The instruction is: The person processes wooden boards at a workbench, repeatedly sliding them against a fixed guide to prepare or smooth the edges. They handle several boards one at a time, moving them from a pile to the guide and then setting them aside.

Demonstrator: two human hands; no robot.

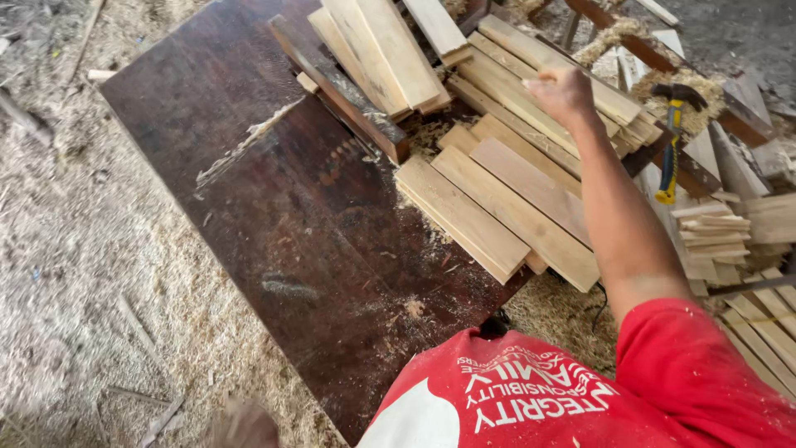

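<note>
Planks (pixel 506 195) of pale sawn wood lie in loose stacks across the far half of a dark worktable (pixel 274 207), some fanned out flat near the table's right edge, others heaped at angles behind them. The right hand (pixel 562 93) is stretched out over the rear stack (pixel 547 79), fingers curled in toward the palm, resting on or just above the top boards; whether it is closed on a plank or merely closed over them cannot be told from this angle. The left hand is not in view, unless the blurred shape at the bottom edge is it, which cannot be settled. The boards look stiff, dry and fairly light one at a time, though a stack taken together would be weighty and apt to slide apart, since the faces are smooth and dusted with sawdust (pixel 249 141). Edges look rough-cut, so splinters are a fair risk to bare skin. A single plank would probably be best taken near its middle, across the width, so that it balances; gripped at one end it would lever down. Beyond the table a hammer (pixel 673 137) with a yellow handle lies on other timber, well apart from the hand. More short offcuts (pixel 713 236) are piled to the right, and shavings cover the ground (pixel 75 249) all round.
</note>
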